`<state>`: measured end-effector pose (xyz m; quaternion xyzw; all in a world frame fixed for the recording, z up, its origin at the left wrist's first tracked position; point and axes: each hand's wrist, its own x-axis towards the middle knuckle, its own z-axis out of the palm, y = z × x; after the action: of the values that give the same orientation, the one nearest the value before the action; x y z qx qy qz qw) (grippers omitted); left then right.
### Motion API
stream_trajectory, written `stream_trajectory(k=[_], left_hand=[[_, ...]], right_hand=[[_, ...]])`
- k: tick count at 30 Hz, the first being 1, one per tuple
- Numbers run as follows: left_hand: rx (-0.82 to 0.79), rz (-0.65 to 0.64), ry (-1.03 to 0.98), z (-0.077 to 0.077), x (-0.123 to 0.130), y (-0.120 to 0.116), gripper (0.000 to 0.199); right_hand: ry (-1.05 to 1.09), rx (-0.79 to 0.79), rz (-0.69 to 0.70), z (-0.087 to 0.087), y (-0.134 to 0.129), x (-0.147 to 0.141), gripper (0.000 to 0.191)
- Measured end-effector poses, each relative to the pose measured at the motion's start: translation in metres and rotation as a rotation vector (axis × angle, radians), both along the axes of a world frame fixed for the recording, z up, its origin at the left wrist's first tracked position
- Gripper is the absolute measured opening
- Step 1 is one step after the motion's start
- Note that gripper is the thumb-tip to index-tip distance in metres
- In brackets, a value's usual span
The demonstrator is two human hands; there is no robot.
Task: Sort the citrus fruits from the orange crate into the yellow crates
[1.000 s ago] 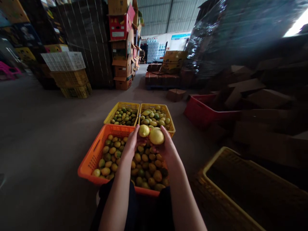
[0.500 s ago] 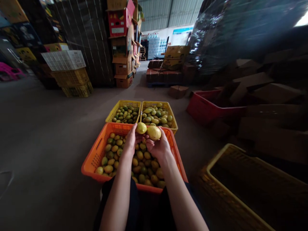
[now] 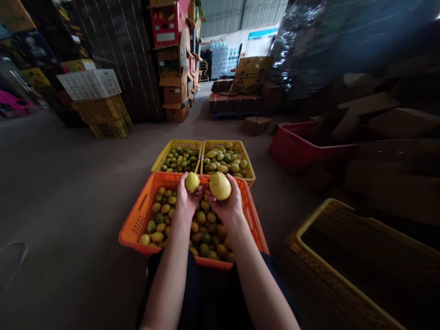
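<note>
Over the far part of an orange crate point(image 3: 135, 224) full of green-yellow fruits, my left hand point(image 3: 186, 198) holds a small yellow fruit point(image 3: 191, 182). My right hand point(image 3: 229, 201) is wrapped round a larger, paler yellow fruit point(image 3: 220, 186), with the thumb along its right side. A small gap separates the two held fruits. Just beyond the orange crate stand two yellow crates side by side, the left one point(image 3: 159, 158) with small green and yellow fruits, the right one point(image 3: 248, 160) with longer ones. My forearms hide part of the fruit in the orange crate.
At the lower right is a large yellow crate point(image 3: 330, 256), its inside dark. A red crate point(image 3: 292, 149) with cardboard lies behind it. Stacked cartons point(image 3: 173, 94) and wrapped pallets stand farther back; white and yellow crates point(image 3: 103, 107) are stacked at the left.
My left hand has moved left with the small fruit, widening the gap between the fruits. The larger fruit has turned in my right hand and looks rounder. The camera view has shifted slightly.
</note>
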<state>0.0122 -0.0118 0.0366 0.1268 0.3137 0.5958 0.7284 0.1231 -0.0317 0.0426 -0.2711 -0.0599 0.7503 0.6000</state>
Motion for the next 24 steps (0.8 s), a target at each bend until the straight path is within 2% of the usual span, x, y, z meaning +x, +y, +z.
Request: stream_trajectory(k=[3, 8, 14, 16, 20, 24], left_hand=[[-0.001, -0.047, -0.033, -0.002, 0.002, 0.0, 0.03], [-0.021, -0.002, -0.042, -0.006, 0.005, 0.003, 0.022], [-0.091, 0.03, -0.157, 0.002, -0.002, -0.002, 0.02], [-0.093, 0.024, -0.194, 0.005, -0.004, -0.005, 0.019], [-0.119, -0.03, -0.276, 0.003, -0.003, -0.008, 0.029], [-0.155, -0.069, -0.287, -0.003, 0.002, -0.005, 0.031]], right_hand=[[0.004, -0.071, -0.039, -0.003, 0.002, 0.0, 0.022], [-0.045, -0.163, 0.004, -0.003, 0.006, 0.001, 0.025], [-0.055, -0.189, -0.166, 0.0, 0.005, 0.006, 0.014], [-0.029, -0.199, -0.132, 0.0, 0.004, 0.009, 0.018], [0.015, -0.216, -0.007, -0.003, 0.005, 0.012, 0.03], [0.056, -0.241, -0.007, -0.004, 0.007, 0.012, 0.033]])
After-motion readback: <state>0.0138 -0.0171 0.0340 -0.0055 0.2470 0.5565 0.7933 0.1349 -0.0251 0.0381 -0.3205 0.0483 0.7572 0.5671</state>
